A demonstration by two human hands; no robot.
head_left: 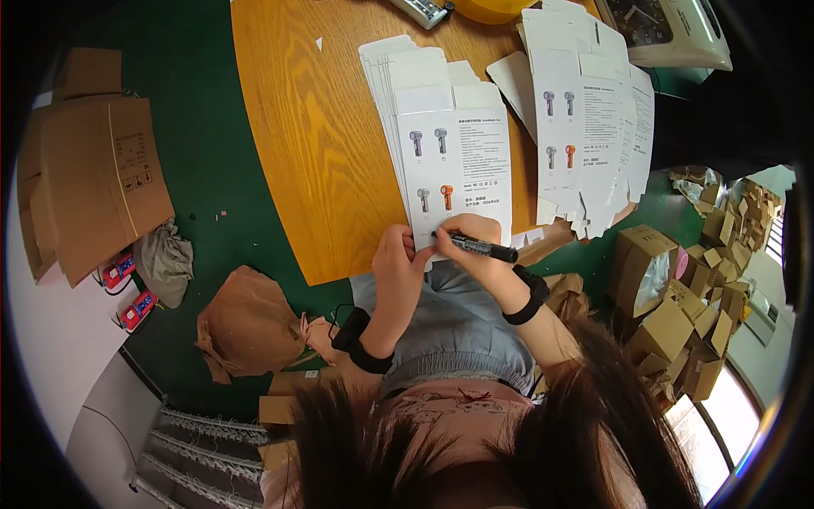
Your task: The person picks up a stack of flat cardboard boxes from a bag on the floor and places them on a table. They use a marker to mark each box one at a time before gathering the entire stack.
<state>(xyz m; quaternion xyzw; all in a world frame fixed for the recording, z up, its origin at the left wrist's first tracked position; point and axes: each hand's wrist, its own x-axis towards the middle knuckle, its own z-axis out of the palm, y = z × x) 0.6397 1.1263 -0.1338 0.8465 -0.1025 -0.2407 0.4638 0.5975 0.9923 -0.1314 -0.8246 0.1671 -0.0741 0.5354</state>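
My right hand is closed around a black marker pen, its tip down at the near edge of a white printed flat carton. That carton lies on a fanned stack of folded-flat cartons and bears small pictures of handheld fans, one of them orange. At its near left corner, my left hand grips the edge with bent fingers, its thumb close to the pen tip. To the right sits a second stack of similar flat cartons, loosely piled and partly overhanging the table.
The wooden table carries a grey remote-like device, a yellow bowl-like object and a white appliance with a dark dial. Brown cardboard boxes stand on the left floor; more boxes pile at right. Crumpled brown paper lies below.
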